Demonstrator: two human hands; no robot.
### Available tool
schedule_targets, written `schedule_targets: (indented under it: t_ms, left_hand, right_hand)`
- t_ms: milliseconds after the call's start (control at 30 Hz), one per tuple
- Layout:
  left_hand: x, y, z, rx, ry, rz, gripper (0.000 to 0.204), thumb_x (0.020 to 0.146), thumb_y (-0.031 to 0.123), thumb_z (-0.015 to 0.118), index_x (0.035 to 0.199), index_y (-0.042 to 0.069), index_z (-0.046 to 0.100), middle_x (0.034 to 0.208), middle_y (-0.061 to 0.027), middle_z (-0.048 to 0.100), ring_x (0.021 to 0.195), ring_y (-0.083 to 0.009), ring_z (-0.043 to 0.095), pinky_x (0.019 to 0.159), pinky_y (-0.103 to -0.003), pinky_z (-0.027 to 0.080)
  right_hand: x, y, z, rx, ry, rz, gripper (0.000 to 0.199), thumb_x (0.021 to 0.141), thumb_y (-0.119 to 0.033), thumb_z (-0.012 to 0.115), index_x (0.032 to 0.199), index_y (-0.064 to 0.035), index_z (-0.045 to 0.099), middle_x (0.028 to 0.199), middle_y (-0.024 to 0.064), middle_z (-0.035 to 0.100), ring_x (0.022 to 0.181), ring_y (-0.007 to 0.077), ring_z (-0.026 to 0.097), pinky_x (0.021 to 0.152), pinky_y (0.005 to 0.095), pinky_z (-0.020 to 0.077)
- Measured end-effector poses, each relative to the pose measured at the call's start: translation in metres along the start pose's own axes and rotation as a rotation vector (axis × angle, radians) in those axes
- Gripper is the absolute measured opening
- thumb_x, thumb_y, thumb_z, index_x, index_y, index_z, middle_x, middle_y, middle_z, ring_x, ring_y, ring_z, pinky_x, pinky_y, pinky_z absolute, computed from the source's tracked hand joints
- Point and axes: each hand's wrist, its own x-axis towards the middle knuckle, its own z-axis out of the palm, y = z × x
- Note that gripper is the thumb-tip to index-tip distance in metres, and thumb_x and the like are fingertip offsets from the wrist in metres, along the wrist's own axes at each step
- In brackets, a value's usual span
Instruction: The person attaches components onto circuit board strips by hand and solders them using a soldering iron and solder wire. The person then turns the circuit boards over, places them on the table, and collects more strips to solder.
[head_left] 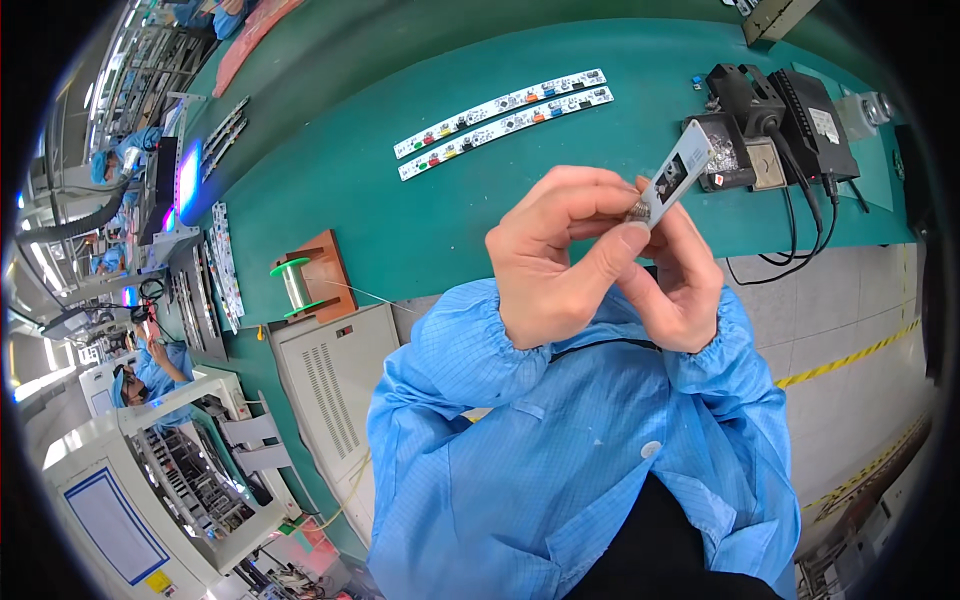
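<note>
Both hands are up over the green surface (370, 235), close together, working on a small flat pale plate (700, 150) with a dark rectangular window in it. The plate is tilted, its far end poking up to the right, clear of the surface. Left hand (555, 250): thumb and fingertips are pinched together on the plate's lower end, right where a small ridged metal piece (638, 211) shows. Right hand (685, 285) is wrapped in from the other side, fingers running behind the plate. Its fingertips are partly hidden, so I can't tell if that grip is actually clamped on anything.

Beyond the hands, 2 long white circuit strips, the upper strip (501, 105) and the lower strip (509, 125), lie side by side at a slant, with little coloured parts along them. Off right there's a black box-shaped unit (815, 125) with cables, next to a black holder (745, 95) and a clear jar (862, 110). On the left, a wire spool (296, 286) with green rims sits on a brown wooden stand (330, 272). Blue sleeves on both arms, and more people in blue way off left.
</note>
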Motion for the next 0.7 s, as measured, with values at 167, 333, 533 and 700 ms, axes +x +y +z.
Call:
schedule_targets:
  t_ms: [167, 333, 533, 700]
  left_hand:
    - [0.003, 0.003, -0.009, 0.274, 0.027, 0.122, 0.013, 0.08, -0.007, 0.07, 0.092, -0.004, 0.069, 0.094, -0.016, 0.068, 0.082, -0.0206, 0.068, 0.069, -0.029, 0.056]
    - [0.004, -0.001, -0.011, 0.428, 0.039, 0.288, 0.013, 0.078, -0.008, 0.07, 0.091, -0.005, 0.068, 0.091, -0.017, 0.068, 0.077, -0.021, 0.068, 0.065, -0.029, 0.056]
    - [0.002, -0.007, -0.008, 0.494, 0.108, 0.404, 0.015, 0.077, -0.01, 0.07, 0.091, -0.006, 0.068, 0.093, -0.0188, 0.069, 0.078, -0.0206, 0.069, 0.065, -0.028, 0.056]
    - [0.003, -0.005, -0.012, 0.409, 0.091, 0.303, 0.018, 0.076, -0.012, 0.07, 0.093, -0.007, 0.069, 0.095, -0.0196, 0.069, 0.08, -0.0205, 0.069, 0.066, -0.028, 0.056]
  right_hand:
    - [0.004, -0.007, -0.002, -0.029, -0.063, 0.035, 0.063, 0.081, 0.002, 0.069, 0.139, 0.0054, 0.045, 0.124, 0.0199, 0.058, 0.096, 0.0208, 0.065, 0.079, 0.0301, 0.0562]
    - [0.008, -0.013, 0.0, -0.038, -0.084, 0.053, 0.064, 0.078, 0.003, 0.068, 0.138, 0.0067, 0.045, 0.115, 0.0193, 0.062, 0.091, 0.0214, 0.066, 0.076, 0.03, 0.0557]
    - [0.009, -0.017, 0.004, -0.081, -0.061, 0.075, 0.063, 0.077, 0.003, 0.068, 0.137, 0.0075, 0.046, 0.106, 0.0183, 0.064, 0.088, 0.0208, 0.066, 0.076, 0.0303, 0.0561]
    - [0.011, -0.016, 0.004, -0.054, -0.059, 0.071, 0.064, 0.077, 0.004, 0.068, 0.137, 0.0073, 0.046, 0.105, 0.0182, 0.064, 0.088, 0.0208, 0.066, 0.076, 0.0302, 0.0561]
